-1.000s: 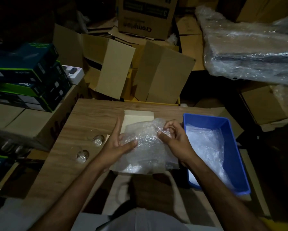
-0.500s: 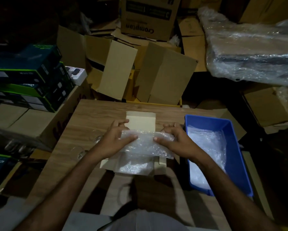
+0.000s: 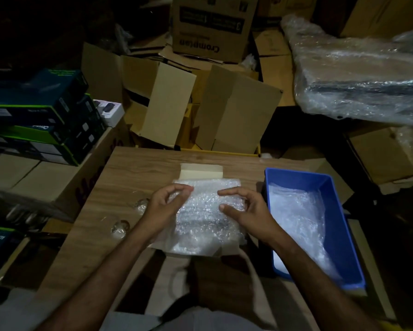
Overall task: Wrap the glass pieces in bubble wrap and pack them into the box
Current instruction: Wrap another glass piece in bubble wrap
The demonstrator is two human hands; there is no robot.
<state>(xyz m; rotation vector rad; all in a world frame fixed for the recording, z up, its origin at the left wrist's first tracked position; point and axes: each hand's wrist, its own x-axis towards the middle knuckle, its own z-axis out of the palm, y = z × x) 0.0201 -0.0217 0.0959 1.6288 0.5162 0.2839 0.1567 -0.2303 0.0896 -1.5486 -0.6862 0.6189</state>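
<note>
Pressing on a sheet of bubble wrap (image 3: 207, 211) laid over a small open cardboard box (image 3: 201, 172) at the middle of the tabletop (image 3: 138, 168), toward the near edge. Left hand (image 3: 163, 206) at the sheet's left margin, fingers curled, thumb and forefinger nearly closed; whether film is actually pinched cannot be told. Right hand (image 3: 244, 209) at the right margin, fingers bent and spread, tips resting on the wrap, not closed round it. Whether a glass piece lies under the sheet cannot be told.

Two clear glass pieces unwrapped near the left edge: one (image 3: 142, 204) just beside the left hand, another (image 3: 120, 229) nearer the person. Blue bin (image 3: 336, 211) at the right edge, holding more plastic film.

Handling, as judged:
- Wrap: light, soft, springy; likely to unfold if released. Best held at margins or corners.
- Glass pieces: small, rounded, smooth; likely slippery, prone to rolling, fragile on impact. Best cupped from beneath or taken across the widest part, not by one fingertip.
- Box: thin card, likely to slide on the wood under sideways push.

Risk: dim light, transparent glass hard to spot near the left forearm.
</note>
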